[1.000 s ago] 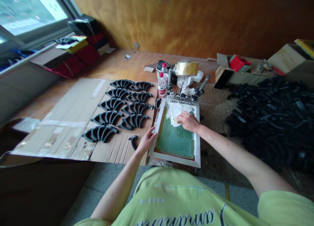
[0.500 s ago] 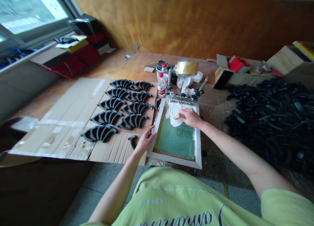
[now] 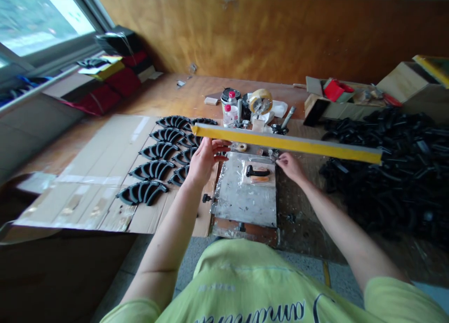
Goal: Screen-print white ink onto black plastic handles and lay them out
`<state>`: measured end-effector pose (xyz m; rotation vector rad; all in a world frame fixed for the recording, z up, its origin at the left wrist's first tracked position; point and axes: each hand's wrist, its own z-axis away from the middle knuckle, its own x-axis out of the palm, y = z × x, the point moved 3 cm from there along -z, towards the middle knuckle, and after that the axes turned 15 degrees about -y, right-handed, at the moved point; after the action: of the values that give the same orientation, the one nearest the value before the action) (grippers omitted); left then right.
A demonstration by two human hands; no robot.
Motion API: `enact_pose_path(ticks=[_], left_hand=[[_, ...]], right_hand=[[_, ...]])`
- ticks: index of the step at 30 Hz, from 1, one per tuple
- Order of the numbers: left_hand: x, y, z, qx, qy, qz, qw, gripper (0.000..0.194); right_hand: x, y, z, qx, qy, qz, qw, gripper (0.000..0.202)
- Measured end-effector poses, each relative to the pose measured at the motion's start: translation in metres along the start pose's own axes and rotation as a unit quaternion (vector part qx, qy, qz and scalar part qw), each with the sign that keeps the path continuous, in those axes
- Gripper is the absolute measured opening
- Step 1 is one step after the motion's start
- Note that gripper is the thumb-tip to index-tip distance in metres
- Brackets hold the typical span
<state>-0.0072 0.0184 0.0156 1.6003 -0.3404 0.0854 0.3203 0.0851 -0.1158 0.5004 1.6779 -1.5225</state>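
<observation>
Since the frame half a second ago, the screen frame has swung up from lying flat. It now shows as a long yellow-faced edge across the view, sloping down to the right, and the metal plate is exposed below. The left hand has moved up from the frame's left side; the right hand has left the mesh and is beside the plate's far right corner.

Left hand: fingers partly open and spread, at the lower side of the yellow edge near its left end; the upper part of the hand appears to meet it. Firmness of contact cannot be told. Right hand: fingers curled, tips close together; cannot tell whether anything small is between them.

On the plate, toward its far right: one black curved handle, lying on its side on a pale pad, with an orange piece just on its near side.

Left of the plate, rows of black curved handles lie on flattened cardboard over the desk. Beyond: red-capped bottles, tape roll. Right: a heap of black parts.
</observation>
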Motion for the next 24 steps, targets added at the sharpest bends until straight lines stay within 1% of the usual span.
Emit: enact_pose_path(ticks=[2, 3, 4, 5, 6, 7, 8, 9, 10, 11, 12, 13, 14, 15, 16, 17, 18, 19, 20, 21, 22, 23, 24], left_hand=[[0.005, -0.012, -0.003, 0.001, 0.033, 0.033, 0.999, 0.052], [0.009, -0.024, 0.001, -0.013, 0.046, 0.048, 0.998, 0.053], [0.015, -0.041, 0.008, -0.048, 0.045, 0.061, 0.996, 0.054], [0.023, -0.061, 0.018, -0.106, 0.027, 0.072, 0.991, 0.056], [0.031, -0.083, 0.030, -0.177, -0.004, 0.083, 0.981, 0.058], [0.039, -0.104, 0.044, -0.245, -0.035, 0.093, 0.964, 0.059], [0.044, -0.122, 0.058, -0.294, -0.050, 0.101, 0.949, 0.059], [0.046, -0.136, 0.072, -0.322, -0.050, 0.103, 0.940, 0.058], [0.042, -0.147, 0.083, -0.331, -0.036, 0.098, 0.938, 0.057], [0.032, -0.154, 0.094, -0.327, -0.017, 0.084, 0.941, 0.056], [0.017, -0.158, 0.104, -0.320, 0.006, 0.059, 0.946, 0.055], [-0.004, -0.160, 0.114, -0.316, 0.036, 0.025, 0.948, 0.056], [-0.030, -0.161, 0.124, -0.316, 0.067, -0.013, 0.946, 0.057], [-0.058, -0.161, 0.136, -0.325, 0.114, -0.055, 0.937, 0.057], [-0.087, -0.162, 0.150, -0.349, 0.162, -0.096, 0.918, 0.059], [-0.113, -0.163, 0.164, -0.377, 0.196, -0.130, 0.896, 0.060], [-0.135, -0.164, 0.177, -0.406, 0.212, -0.160, 0.875, 0.060], [-0.152, -0.166, 0.189, -0.434, 0.215, -0.187, 0.855, 0.061], [-0.162, -0.169, 0.198, -0.455, 0.204, -0.214, 0.840, 0.061], [-0.167, -0.172, 0.204, -0.469, 0.183, -0.238, 0.830, 0.061], [-0.168, -0.174, 0.207, -0.474, 0.160, -0.259, 0.827, 0.061], [-0.167, -0.174, 0.206, -0.466, 0.139, -0.275, 0.829, 0.060], [-0.163, -0.173, 0.202, -0.451, 0.119, -0.287, 0.837, 0.059]], right_hand=[[0.031, -0.016, 0.012, -0.063, -0.064, 0.048, 0.995, 0.034], [0.044, -0.027, 0.017, -0.086, -0.080, 0.082, 0.990, 0.032], [0.054, -0.040, 0.022, -0.099, -0.084, 0.115, 0.985, 0.026], [0.062, -0.054, 0.028, -0.101, -0.074, 0.141, 0.982, 0.018], [0.067, -0.069, 0.035, -0.099, -0.059, 0.155, 0.981, 0.011], [0.072, -0.084, 0.042, -0.108, -0.053, 0.162, 0.979, 0.009], [0.077, -0.099, 0.051, -0.131, -0.058, 0.162, 0.976, 0.011], [0.081, -0.111, 0.059, -0.168, -0.077, 0.158, 0.970, 0.013], [0.083, -0.118, 0.068, -0.202, -0.100, 0.149, 0.963, 0.016], [0.082, -0.117, 0.077, -0.219, -0.118, 0.138, 0.959, 0.019], [0.077, -0.108, 0.084, -0.206, -0.122, 0.132, 0.962, 0.021], [0.069, -0.090, 0.091, -0.158, -0.112, 0.136, 0.971, 0.022], [0.057, -0.064, 0.099, -0.083, -0.092, 0.150, 0.981, 0.021], [0.044, -0.033, 0.107, 0.016, -0.071, 0.180, 0.981, 0.018], [0.032, 0.001, 0.116, 0.110, -0.064, 0.221, 0.967, 0.018], [0.023, 0.034, 0.125, 0.188, -0.076, 0.255, 0.945, 0.022], [0.016, 0.065, 0.134, 0.247, -0.098, 0.273, 0.925, 0.027], [0.012, 0.091, 0.142, 0.290, -0.113, 0.276, 0.909, 0.033], [0.009, 0.111, 0.147, 0.319, -0.127, 0.269, 0.900, 0.037], [0.008, 0.125, 0.151, 0.336, -0.135, 0.256, 0.896, 0.040], [0.007, 0.132, 0.151, 0.344, -0.134, 0.237, 0.899, 0.042], [0.006, 0.132, 0.149, 0.342, -0.127, 0.212, 0.907, 0.043], [0.004, 0.127, 0.144, 0.328, -0.114, 0.177, 0.921, 0.044]])
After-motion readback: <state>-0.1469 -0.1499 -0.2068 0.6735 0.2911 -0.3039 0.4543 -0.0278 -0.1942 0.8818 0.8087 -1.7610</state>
